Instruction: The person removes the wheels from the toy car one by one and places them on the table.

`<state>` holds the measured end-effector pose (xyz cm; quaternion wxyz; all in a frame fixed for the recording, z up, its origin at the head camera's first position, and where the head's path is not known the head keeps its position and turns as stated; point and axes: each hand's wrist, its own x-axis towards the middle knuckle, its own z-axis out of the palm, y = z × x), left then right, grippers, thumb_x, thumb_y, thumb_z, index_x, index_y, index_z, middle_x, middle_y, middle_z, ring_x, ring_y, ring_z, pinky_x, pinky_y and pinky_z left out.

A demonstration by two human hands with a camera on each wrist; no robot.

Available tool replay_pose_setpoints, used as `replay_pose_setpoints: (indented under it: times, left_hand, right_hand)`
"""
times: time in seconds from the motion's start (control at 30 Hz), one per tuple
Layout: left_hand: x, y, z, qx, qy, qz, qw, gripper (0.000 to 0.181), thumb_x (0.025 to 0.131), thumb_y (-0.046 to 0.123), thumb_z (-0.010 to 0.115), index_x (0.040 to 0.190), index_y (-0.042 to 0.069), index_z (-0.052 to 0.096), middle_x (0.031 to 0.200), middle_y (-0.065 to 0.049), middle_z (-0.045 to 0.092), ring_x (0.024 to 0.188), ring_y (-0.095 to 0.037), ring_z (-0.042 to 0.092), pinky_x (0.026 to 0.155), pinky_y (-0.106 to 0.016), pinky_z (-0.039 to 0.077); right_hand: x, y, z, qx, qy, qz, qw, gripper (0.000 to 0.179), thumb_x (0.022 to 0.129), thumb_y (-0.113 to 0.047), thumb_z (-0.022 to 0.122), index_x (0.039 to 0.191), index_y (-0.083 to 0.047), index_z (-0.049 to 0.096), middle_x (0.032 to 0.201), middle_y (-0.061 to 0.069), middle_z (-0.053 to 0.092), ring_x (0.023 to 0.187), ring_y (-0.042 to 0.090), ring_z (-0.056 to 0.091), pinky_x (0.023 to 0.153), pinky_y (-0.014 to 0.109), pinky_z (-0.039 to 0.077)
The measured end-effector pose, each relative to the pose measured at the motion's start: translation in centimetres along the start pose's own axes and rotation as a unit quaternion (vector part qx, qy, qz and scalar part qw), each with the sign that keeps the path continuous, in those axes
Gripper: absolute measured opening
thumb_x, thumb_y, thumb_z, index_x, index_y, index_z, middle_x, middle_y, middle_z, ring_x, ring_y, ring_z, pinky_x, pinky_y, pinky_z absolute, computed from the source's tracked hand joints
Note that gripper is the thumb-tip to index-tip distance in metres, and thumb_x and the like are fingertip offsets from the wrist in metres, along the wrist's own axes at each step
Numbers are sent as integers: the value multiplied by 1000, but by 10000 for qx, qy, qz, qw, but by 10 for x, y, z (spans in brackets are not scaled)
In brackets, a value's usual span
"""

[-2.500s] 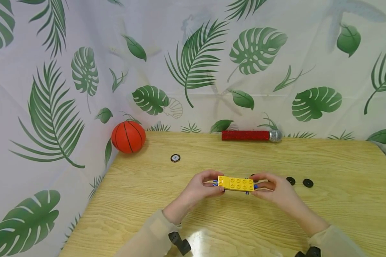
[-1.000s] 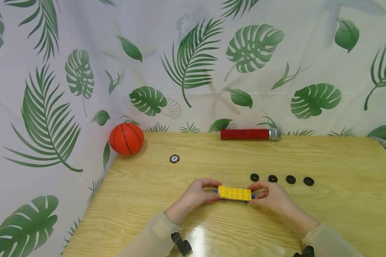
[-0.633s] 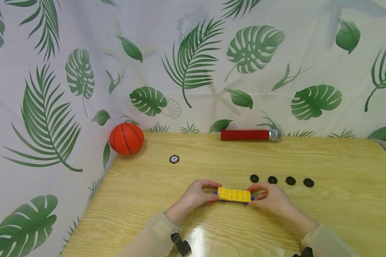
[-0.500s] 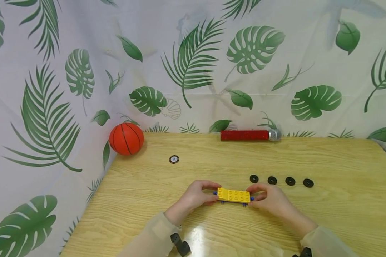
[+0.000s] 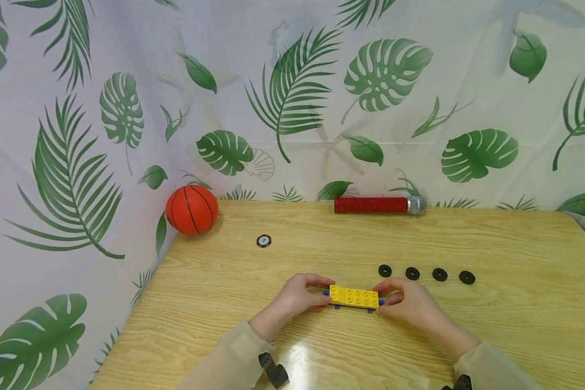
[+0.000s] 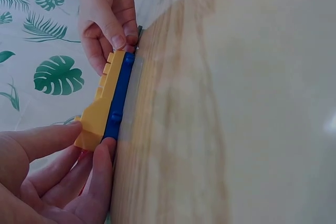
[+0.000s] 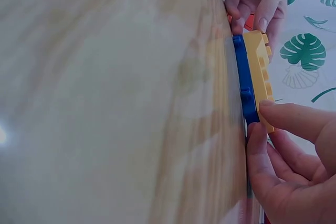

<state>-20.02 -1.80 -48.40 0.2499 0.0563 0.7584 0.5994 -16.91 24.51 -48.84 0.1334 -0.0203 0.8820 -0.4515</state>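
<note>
In the head view a yellow studded building block on a blue toy car base (image 5: 361, 297) lies crosswise between my two hands, low at the table top. My left hand (image 5: 297, 296) pinches its left end, where the yellow part slopes, with thumb and fingers. At the other end my right hand (image 5: 408, 301) pinches the toy in the same way. Small blue pegs stick out along the base's near side. Both wrist views show the blue base (image 6: 119, 93) beneath the yellow block (image 7: 258, 69), close against the wooden surface; whether it touches is hard to tell.
Several black rings, among them one ring (image 5: 440, 274), lie in a row behind my right hand. A poker chip (image 5: 264, 241) lies farther left on the table (image 5: 214, 303). An orange basketball (image 5: 192, 209) and a red microphone (image 5: 370, 205) sit by the leaf-patterned curtain (image 5: 292, 108).
Both hands have lowered the toy and brought it nearer to me, and the leftmost rings have come into view behind the right hand. Over the last half second hardly anything moves.
</note>
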Motion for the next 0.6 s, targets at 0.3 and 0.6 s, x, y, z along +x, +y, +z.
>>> replay_pose_setpoints:
  times: [0.3,0.6]
  left_hand:
    - [3,-2,-1,124,-23,37,9999,38,85,-2,74,122,5,69,125,-13,66,94,-17,68,74,-29,61]
    - [1,-1,-4,339,-94,21,9994,46,85,2,75,130,6,65,127,-12,66,93,-16,66,72,-28,60]
  right_hand:
    - [0,-4,-2,-40,-154,57,9999,46,80,-1,79,124,-1,65,118,19,67,89,20,70,78,38,58]
    - [-3,-3,-8,-16,-336,-91,9994,47,87,-2,72,132,-2,60,122,22,66,94,24,70,78,36,60]
